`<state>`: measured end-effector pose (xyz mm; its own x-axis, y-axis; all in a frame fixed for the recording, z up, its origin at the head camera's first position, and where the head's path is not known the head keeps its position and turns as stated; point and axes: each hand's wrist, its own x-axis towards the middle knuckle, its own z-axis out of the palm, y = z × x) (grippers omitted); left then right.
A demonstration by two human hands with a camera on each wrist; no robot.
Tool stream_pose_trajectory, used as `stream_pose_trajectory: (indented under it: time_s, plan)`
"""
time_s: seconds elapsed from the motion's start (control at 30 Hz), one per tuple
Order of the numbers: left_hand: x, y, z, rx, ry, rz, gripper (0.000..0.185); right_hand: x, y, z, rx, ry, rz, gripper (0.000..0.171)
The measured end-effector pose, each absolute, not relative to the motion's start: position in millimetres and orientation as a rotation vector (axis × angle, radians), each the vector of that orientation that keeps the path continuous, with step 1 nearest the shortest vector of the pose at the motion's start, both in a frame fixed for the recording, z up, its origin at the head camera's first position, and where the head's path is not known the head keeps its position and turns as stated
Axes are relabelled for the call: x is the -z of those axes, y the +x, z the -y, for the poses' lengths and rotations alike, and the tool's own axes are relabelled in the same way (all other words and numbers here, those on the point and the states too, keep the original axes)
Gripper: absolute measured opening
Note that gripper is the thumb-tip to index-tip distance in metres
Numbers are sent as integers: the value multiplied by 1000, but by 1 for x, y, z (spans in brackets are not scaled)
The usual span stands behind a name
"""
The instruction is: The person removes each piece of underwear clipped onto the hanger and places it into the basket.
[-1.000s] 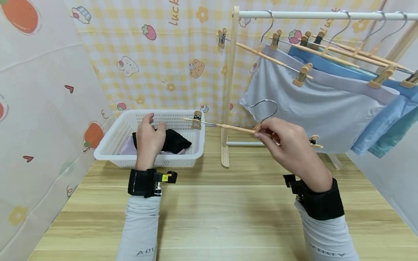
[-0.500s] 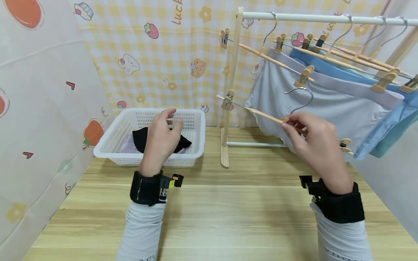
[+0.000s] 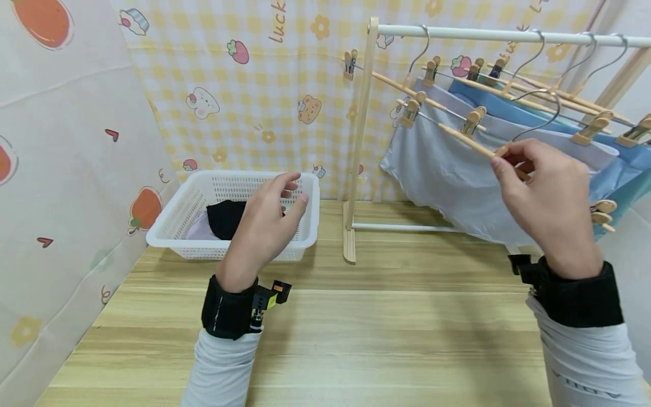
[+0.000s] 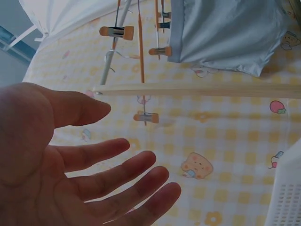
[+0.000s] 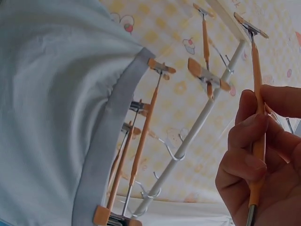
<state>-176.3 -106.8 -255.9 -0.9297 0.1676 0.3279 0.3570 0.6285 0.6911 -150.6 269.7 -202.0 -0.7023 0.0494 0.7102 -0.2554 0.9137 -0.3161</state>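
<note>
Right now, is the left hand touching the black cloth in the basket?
Apart. The left wrist view shows the left hand open with an empty palm; the head view shows it raised above the black cloth.

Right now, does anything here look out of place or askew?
Only one thing: the empty clip hanger pinched in the right hand tilts in mid-air, its hook not on the white rail. The left hand hovers open above the white basket, holding nothing.
</note>
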Motion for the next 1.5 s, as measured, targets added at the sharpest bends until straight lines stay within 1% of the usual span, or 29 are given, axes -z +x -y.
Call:
stream_pose_trajectory:
  time_s: [0.3,0.57,0.83,1.13,1.5]
  plan:
    - [253,-164,108,998,-609,2747,54,177,-163,-289,-424,22,2345,34]
    - [255,-156,110,951,-727,2847,56,158,-180,-298,-369,22,2394,38]
    - [255,-154,114,940,-734,2872,56,146,-200,-303,-286,86,2481,33]
    - [258,-158,115,951,-720,2906,57,130,-240,-302,-292,152,2595,33]
    - [259,-156,113,941,-710,2915,58,107,-269,-282,-292,201,2657,33]
